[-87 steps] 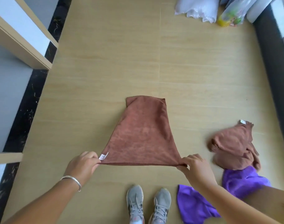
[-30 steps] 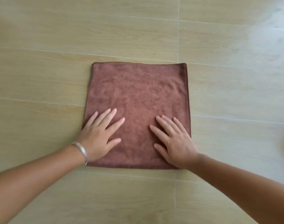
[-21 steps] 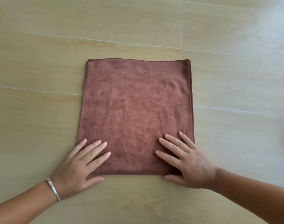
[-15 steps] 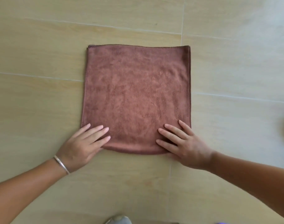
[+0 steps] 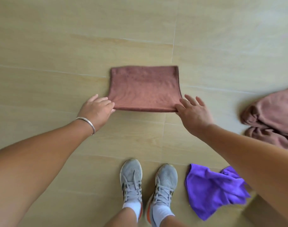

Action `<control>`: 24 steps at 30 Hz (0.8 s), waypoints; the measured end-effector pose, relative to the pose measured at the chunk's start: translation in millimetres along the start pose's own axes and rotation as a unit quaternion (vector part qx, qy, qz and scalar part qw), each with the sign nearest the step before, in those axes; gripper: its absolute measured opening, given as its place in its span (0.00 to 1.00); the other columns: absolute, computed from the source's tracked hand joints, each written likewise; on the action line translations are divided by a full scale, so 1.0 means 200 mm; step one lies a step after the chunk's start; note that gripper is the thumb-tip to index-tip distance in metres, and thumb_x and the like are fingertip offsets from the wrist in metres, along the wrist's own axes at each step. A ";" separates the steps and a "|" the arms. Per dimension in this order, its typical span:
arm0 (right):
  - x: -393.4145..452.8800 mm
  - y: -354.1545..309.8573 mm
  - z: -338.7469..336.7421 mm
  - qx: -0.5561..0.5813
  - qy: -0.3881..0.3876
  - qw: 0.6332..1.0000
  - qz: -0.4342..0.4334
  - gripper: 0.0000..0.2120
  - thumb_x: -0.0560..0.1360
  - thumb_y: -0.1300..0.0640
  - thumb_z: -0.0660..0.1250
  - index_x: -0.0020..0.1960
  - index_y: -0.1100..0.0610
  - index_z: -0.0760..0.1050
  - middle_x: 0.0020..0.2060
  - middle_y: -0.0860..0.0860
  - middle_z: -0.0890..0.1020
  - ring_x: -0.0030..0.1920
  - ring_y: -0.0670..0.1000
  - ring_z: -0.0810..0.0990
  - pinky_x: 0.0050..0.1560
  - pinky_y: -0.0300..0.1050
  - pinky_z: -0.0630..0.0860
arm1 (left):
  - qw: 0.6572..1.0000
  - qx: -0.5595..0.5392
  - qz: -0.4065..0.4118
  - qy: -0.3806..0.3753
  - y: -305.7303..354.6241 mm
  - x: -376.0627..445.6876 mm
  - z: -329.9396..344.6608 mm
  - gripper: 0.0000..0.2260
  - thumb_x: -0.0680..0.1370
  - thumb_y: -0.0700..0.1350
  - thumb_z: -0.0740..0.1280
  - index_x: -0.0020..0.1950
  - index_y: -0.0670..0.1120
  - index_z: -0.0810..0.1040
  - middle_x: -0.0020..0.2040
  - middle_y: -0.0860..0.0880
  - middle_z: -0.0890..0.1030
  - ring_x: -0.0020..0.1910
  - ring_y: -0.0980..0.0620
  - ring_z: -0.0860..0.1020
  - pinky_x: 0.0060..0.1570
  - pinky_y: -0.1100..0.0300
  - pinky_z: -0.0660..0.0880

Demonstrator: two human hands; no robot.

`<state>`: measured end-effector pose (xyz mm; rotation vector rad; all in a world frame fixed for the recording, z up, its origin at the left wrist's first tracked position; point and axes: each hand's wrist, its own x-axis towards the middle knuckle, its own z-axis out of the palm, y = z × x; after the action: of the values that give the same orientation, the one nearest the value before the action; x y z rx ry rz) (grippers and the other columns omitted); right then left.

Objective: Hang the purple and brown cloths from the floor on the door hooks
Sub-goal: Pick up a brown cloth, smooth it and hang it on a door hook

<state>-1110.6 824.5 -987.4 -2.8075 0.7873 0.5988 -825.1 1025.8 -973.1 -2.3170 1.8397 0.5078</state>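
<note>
since a moment ago our head has risen and the view has widened: our shoes [image 5: 149,182] are now in frame below the folded brown cloth [image 5: 144,89], and both palms have slid off its face to its near corners. the cloth lies flat on the tiled floor [image 5: 58,46], straight ahead of our feet, its long axis running left to right, its near edge facing us. our left hand [image 5: 97,108] sits at the near left corner with fingers curled toward the edge; whether it really pinches the fabric we cannot tell. our right hand [image 5: 191,110] is at the near right corner, thumb touching the edge and fingers spread straight, gripping nothing yet. the hands are about equally near, one at each end of that near edge, so we judge a lift would start there, both corners together, keeping the fold. a crumpled brown cloth [image 5: 271,118] lies well off to the right, and a purple cloth [image 5: 212,190] lies just right of our right shoe, partly under our right forearm. no door hooks are in view.
</note>
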 end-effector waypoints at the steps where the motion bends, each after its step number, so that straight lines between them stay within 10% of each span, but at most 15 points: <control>1: -0.03 0.01 -0.13 -0.005 -0.002 1.000 0.008 0.16 0.82 0.49 0.52 0.66 0.51 0.70 0.70 0.51 0.69 0.75 0.54 0.57 0.73 0.56 0.53 | 0.999 0.020 -0.006 -0.029 0.00 -0.01 -0.13 0.11 0.81 0.46 0.61 0.55 0.42 0.80 0.55 0.45 0.82 0.61 0.47 0.76 0.70 0.50 0.59; 11: -0.49 0.01 -1.69 -0.003 0.027 0.997 0.066 0.16 0.82 0.46 0.52 0.64 0.45 0.73 0.70 0.44 0.69 0.75 0.50 0.57 0.73 0.49 0.52 | 0.988 0.128 -0.039 -0.082 0.05 -0.19 -1.74 0.16 0.83 0.55 0.52 0.57 0.52 0.77 0.55 0.53 0.80 0.58 0.52 0.77 0.71 0.57 0.56; 24: -1.31 -0.04 -3.63 -0.067 0.269 0.955 0.106 0.16 0.81 0.44 0.54 0.52 0.44 0.80 0.54 0.39 0.78 0.66 0.46 0.67 0.68 0.45 0.56 | 0.988 0.094 -0.036 0.115 0.21 -0.81 -3.72 0.13 0.82 0.52 0.57 0.47 0.50 0.78 0.44 0.50 0.80 0.50 0.46 0.76 0.44 0.58 0.62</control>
<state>-1069.6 762.8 -219.9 -3.0702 1.1892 -0.1166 -766.9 930.1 -218.7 -2.3843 1.7975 0.0553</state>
